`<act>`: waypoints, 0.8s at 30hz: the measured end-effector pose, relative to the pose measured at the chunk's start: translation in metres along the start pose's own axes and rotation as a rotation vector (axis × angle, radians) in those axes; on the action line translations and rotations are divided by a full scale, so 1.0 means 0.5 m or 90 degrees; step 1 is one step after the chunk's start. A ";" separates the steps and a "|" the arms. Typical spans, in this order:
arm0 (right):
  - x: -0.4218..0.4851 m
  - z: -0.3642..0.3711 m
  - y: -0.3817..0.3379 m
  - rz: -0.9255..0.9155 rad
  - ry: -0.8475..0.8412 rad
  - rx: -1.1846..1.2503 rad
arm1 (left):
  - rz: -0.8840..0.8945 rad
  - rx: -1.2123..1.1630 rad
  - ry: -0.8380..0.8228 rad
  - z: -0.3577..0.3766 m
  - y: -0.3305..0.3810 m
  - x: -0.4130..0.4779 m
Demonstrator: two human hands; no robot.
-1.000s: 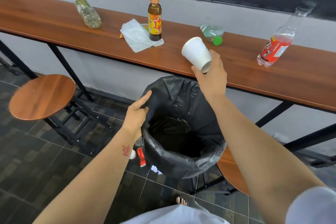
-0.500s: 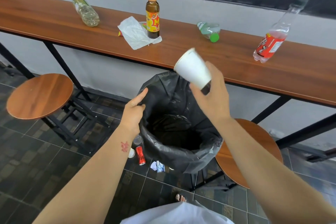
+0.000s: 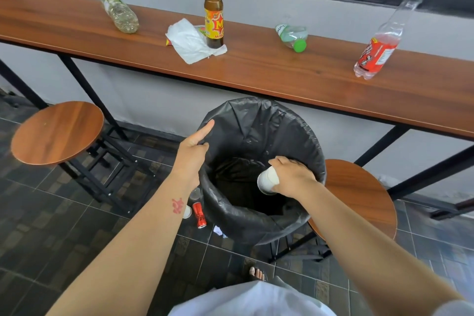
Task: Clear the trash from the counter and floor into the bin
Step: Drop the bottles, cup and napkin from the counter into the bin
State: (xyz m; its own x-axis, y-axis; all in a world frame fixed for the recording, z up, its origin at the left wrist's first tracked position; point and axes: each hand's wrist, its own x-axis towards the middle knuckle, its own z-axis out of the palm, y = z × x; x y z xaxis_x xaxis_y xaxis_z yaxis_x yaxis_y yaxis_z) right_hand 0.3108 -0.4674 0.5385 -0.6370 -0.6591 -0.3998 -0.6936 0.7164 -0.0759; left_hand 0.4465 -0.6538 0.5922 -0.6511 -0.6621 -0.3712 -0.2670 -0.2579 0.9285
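Paper cup [image 3: 268, 180]: lying sideways, mouth to the left, inside the mouth of the bin [image 3: 256, 218].
Right hand [image 3: 292, 177]: fingers [image 3: 282, 161] clasp the cup from above.
Left hand [image 3: 191, 155]: pinches the black liner at the bin's left rim.
Relation: the bin's hollow lies straight below the cup, so letting go should be enough.
Change: half a second ago the cup was up by the desk [image 3: 282, 69] edge; now it is lowered. The left hand is unmoved.
Remaining: bottles on the desk, red can [image 3: 199, 214] on the floor.

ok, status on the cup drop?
Right hand grips white cup inside the bin mouth, not yet released. Left hand holds its rim. Nothing blocking.
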 end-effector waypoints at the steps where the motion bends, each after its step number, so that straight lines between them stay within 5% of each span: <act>1: -0.002 0.002 0.004 -0.009 -0.010 0.001 | 0.004 0.003 -0.003 0.002 0.002 0.000; 8: -0.019 -0.016 0.031 -0.023 0.166 0.092 | 0.013 0.037 -0.017 0.035 0.012 0.010; 17: -0.077 -0.136 0.101 0.022 0.637 0.261 | -0.002 0.030 -0.023 0.077 0.010 0.033; 24: -0.008 -0.227 0.208 0.241 0.658 0.362 | -0.012 0.042 -0.058 0.110 0.005 0.061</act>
State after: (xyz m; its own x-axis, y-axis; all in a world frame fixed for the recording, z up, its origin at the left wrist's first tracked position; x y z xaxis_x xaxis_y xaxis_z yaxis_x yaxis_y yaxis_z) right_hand 0.2029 -0.4165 0.6359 -0.9111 -0.0753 0.4053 -0.3277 0.7288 -0.6012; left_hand 0.3868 -0.6360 0.5827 -0.7063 -0.5905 -0.3904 -0.3241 -0.2206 0.9199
